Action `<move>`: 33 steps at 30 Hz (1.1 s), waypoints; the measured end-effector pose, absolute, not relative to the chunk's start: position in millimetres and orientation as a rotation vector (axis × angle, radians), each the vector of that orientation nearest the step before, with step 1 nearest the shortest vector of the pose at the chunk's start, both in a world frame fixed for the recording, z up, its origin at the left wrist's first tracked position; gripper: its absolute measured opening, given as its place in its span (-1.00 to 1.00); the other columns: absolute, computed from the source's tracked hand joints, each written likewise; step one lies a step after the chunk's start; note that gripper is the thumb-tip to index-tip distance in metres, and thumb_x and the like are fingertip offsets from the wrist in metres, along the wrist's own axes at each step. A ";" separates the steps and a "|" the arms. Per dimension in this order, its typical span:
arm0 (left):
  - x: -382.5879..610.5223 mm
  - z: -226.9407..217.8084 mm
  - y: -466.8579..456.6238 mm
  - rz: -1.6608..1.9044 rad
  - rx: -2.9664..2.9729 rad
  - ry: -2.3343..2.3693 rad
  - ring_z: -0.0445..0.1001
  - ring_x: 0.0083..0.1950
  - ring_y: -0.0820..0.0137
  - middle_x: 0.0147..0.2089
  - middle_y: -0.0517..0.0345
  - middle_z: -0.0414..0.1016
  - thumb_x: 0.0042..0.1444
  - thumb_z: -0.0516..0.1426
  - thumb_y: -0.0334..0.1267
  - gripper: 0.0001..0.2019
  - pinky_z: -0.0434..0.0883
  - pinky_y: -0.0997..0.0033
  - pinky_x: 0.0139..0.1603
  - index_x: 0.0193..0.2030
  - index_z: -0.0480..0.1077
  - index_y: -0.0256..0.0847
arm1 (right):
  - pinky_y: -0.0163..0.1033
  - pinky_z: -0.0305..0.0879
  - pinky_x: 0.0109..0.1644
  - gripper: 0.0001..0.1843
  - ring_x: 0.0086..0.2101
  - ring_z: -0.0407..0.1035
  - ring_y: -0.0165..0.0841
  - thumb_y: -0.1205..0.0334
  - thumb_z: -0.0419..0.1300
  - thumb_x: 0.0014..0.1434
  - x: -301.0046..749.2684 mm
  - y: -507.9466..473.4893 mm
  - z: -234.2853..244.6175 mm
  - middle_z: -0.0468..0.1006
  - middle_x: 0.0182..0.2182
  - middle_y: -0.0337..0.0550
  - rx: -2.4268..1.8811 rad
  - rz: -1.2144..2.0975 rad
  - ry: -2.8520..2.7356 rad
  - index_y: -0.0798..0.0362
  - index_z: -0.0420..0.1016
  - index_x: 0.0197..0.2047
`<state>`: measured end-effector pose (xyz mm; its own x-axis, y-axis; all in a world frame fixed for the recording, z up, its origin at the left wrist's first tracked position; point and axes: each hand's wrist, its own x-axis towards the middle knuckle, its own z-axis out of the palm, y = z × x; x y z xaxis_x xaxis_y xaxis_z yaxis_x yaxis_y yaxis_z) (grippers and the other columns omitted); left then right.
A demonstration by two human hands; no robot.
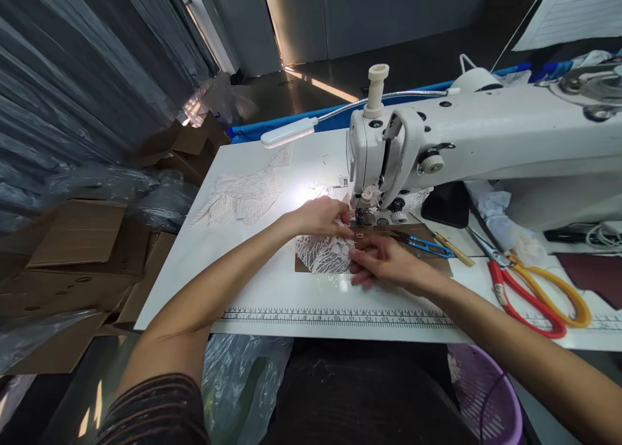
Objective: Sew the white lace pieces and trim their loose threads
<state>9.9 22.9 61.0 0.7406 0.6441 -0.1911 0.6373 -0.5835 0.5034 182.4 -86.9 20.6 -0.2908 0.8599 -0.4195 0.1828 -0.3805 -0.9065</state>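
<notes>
A white lace piece (pixel 323 256) lies on the brown plate (pixel 300 265) by the needle area of the white sewing machine (pixel 362 153). My left hand (pixel 321 217) is at the lace's upper edge, close to the presser foot, its fingers bent and closed on the fabric. At the lace's right edge is my right hand (pixel 383 260), with curled fingers partly smeared by motion; whether they grip the lace is unclear. Blue thread snips (pixel 427 244) lie just beyond the right hand. The needle itself is hard to make out behind my fingers.
Another lace piece (pixel 245 195) rests at the table's left. Red-and-yellow-handled scissors (pixel 529 289), a wooden-handled tool (pixel 454 249) and a black phone-like slab (pixel 446 204) lie at right. A ruler strip (pixel 335 317) runs along the front edge. A lamp (pixel 289 133) hangs above.
</notes>
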 end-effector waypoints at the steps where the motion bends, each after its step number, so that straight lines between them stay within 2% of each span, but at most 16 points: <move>1: 13.6 59.0 28.5 0.026 2.426 0.947 0.38 -0.45 0.44 -0.42 0.14 0.51 0.01 0.29 -0.05 -0.73 0.20 0.43 -0.46 -0.27 0.56 -0.22 | -0.20 0.37 -0.49 -0.74 -0.56 0.47 -0.30 0.03 0.26 0.21 190.0 -86.4 22.4 0.55 -0.57 -0.16 -1.533 1.555 -1.522 0.05 0.38 -0.26; 4: 16.0 57.3 36.8 0.099 2.504 0.925 0.44 -0.36 0.38 -0.30 0.06 0.54 0.12 0.21 -0.13 -0.77 0.28 0.39 -0.39 -0.20 0.55 -0.25 | -0.13 0.34 -0.43 -0.82 -0.49 0.49 -0.19 0.13 0.15 0.28 207.2 -87.4 26.0 0.59 -0.49 -0.04 -1.700 0.728 -2.042 0.07 0.47 -0.24; 5: 15.3 56.9 37.8 0.139 2.546 0.942 0.45 -0.33 0.37 -0.27 0.04 0.54 0.13 0.19 -0.18 -0.78 0.30 0.38 -0.37 -0.17 0.54 -0.26 | -0.10 0.37 -0.36 -0.82 -0.40 0.51 -0.15 0.19 0.12 0.29 209.2 -88.5 24.9 0.62 -0.38 0.03 -1.646 0.503 -2.135 0.08 0.50 -0.18; 7: 14.5 53.9 39.8 0.189 2.614 0.962 0.46 -0.27 0.33 -0.21 0.01 0.53 0.15 0.16 -0.26 -0.79 0.33 0.36 -0.32 -0.12 0.51 -0.28 | -0.02 0.41 -0.16 -0.73 -0.15 0.50 -0.08 0.32 0.07 0.30 208.2 -92.0 17.7 0.62 -0.09 0.12 -1.385 0.291 -2.302 0.11 0.50 0.00; 10: 15.9 42.5 48.5 0.174 2.634 0.869 0.47 -0.20 0.30 -0.15 -0.01 0.50 0.16 0.15 -0.28 -0.78 0.40 0.32 -0.22 -0.07 0.47 -0.29 | 0.15 0.32 0.08 -0.56 0.13 0.33 0.00 0.44 0.03 0.27 202.1 -99.0 -0.3 0.49 0.15 0.11 -1.060 0.253 -2.490 0.14 0.40 0.20; 13: 13.8 31.8 58.7 0.230 2.656 0.776 0.48 -0.11 0.25 -0.04 -0.07 0.47 0.15 0.20 -0.23 -0.70 0.45 0.29 -0.14 0.00 0.43 -0.30 | 0.29 0.28 0.09 -0.51 0.18 0.26 0.05 0.41 0.04 0.28 202.5 -102.2 -10.6 0.45 0.19 0.14 -1.061 0.318 -2.537 0.17 0.34 0.26; 15: 5.9 30.5 56.3 0.341 2.723 0.804 0.48 -0.07 0.24 0.04 -0.12 0.44 0.16 0.21 -0.21 -0.68 0.46 0.26 -0.12 0.03 0.41 -0.29 | 0.26 0.27 0.15 -0.50 0.21 0.25 0.00 0.41 0.03 0.28 208.3 -101.0 -8.1 0.42 0.22 0.12 -1.028 0.395 -2.498 0.15 0.32 0.28; 17: -7.1 33.2 41.2 0.496 2.819 0.857 0.49 -0.08 0.26 0.04 -0.13 0.46 0.22 0.16 -0.24 -0.75 0.46 0.24 -0.15 0.00 0.42 -0.29 | 0.18 0.26 0.23 -0.48 0.23 0.24 -0.08 0.42 0.02 0.29 217.2 -99.7 -1.7 0.39 0.24 0.11 -1.001 0.442 -2.403 0.13 0.29 0.30; 20: -28.4 36.4 2.9 0.656 2.916 0.660 0.52 -0.17 0.32 -0.14 0.00 0.55 0.29 0.09 -0.26 -0.84 0.47 0.27 -0.23 -0.12 0.45 -0.26 | 0.13 0.28 0.26 -0.48 0.21 0.29 -0.11 0.41 0.04 0.29 232.6 -104.1 2.7 0.42 0.22 0.11 -1.027 0.423 -2.295 0.09 0.30 0.31; 24: -39.7 25.5 -32.1 0.545 2.862 0.287 0.56 -0.08 0.30 -0.05 -0.03 0.60 0.24 0.16 -0.19 -0.77 0.47 0.23 -0.12 -0.03 0.47 -0.24 | 0.19 0.33 0.19 -0.50 0.17 0.34 -0.05 0.41 0.08 0.24 246.6 -118.6 -7.7 0.51 0.14 0.07 -1.008 0.383 -2.390 0.06 0.39 0.24; 29: -26.8 8.1 -28.0 0.478 2.827 0.356 0.55 -0.21 0.37 -0.15 0.04 0.63 0.27 0.11 -0.27 -0.83 0.41 0.28 -0.18 -0.21 0.55 -0.17 | 0.17 0.40 0.10 -0.60 0.03 0.44 -0.08 0.45 0.05 0.21 239.8 -115.8 -7.4 0.59 0.00 0.03 -1.074 0.361 -2.325 0.00 0.54 0.04; 33: -21.0 6.4 -27.8 0.503 2.839 0.420 0.50 -0.26 0.39 -0.20 0.05 0.61 0.27 0.09 -0.31 -0.79 0.36 0.27 -0.19 -0.29 0.55 -0.18 | 0.07 0.42 0.10 -0.57 0.01 0.44 -0.13 0.44 0.03 0.22 224.9 -95.1 2.4 0.54 -0.01 0.07 -1.091 0.431 -2.322 0.04 0.52 0.09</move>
<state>-21.0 -27.8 6.4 0.9002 0.3165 0.2992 0.2384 -0.9330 0.2695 224.9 -95.1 2.4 -0.5313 0.7803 0.3299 0.6101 0.6226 -0.4901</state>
